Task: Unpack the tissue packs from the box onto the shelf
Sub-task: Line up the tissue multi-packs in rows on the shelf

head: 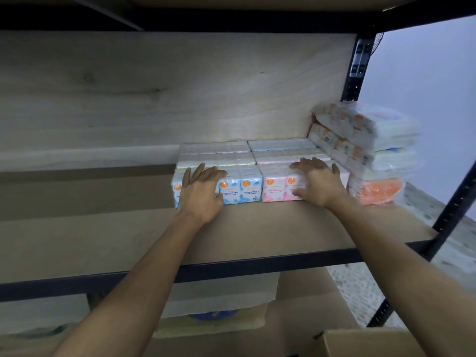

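- Wooden shelf [257, 228] boards sit in a dark metal frame, with a pale plank wall behind.
- Blue tissue packs [240, 185] read "FRAGRANCE FREE MINI TISSUE"; pink tissue packs [274, 189] read "ROSE SCENTED MINI TISSUE".
- Left hand [201, 193], fingers spread, lies flat against the blue packs; right hand [318, 182], also spread, presses on the pink ones.
- Crinkly plastic-wrapped bundles [365, 150] are stacked at the right.
- Cardboard box [360, 342] corner shows below.
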A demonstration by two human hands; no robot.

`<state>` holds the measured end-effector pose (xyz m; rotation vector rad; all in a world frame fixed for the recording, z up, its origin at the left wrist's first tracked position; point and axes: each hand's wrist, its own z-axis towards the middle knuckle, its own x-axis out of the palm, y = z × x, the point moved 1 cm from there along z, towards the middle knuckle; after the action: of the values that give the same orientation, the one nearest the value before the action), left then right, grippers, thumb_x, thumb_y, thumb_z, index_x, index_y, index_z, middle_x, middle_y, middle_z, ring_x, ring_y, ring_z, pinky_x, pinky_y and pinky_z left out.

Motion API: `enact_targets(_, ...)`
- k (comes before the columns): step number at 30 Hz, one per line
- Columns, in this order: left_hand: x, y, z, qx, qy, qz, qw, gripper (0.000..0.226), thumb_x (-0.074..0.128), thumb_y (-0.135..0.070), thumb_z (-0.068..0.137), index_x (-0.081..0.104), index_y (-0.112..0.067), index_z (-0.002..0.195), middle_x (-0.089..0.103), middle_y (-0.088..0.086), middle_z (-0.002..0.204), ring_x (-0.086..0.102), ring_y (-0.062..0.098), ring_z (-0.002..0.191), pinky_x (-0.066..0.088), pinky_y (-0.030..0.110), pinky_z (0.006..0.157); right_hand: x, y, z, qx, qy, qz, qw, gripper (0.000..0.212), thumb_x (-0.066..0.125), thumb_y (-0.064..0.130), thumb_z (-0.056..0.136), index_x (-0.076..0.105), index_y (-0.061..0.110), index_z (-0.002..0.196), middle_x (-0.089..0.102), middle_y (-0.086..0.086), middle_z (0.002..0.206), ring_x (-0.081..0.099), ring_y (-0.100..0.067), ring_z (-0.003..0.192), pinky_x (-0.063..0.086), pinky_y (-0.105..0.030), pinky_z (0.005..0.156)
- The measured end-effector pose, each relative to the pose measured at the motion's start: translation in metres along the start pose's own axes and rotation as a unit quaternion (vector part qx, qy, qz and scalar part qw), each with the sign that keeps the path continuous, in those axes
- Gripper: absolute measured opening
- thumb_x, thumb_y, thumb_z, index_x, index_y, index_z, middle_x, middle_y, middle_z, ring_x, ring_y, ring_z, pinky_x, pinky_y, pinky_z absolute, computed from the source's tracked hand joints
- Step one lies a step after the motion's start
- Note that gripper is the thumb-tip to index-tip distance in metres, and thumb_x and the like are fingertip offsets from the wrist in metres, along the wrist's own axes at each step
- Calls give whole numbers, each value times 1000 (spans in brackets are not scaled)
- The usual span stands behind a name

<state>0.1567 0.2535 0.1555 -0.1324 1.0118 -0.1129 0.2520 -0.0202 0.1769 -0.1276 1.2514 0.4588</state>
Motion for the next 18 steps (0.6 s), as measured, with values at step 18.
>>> enact_targets(18, -31, -59, -81, -30, 66, -136, 988, 49, 44, -35, 98, 37, -28, 146, 28, 1, 157, 15, 20, 147, 5, 44, 120, -16, 42, -123, 14, -29, 173, 984, 48, 59, 39, 87, 53, 25, 132, 48, 3, 144, 39, -18, 135, 30, -43, 113)
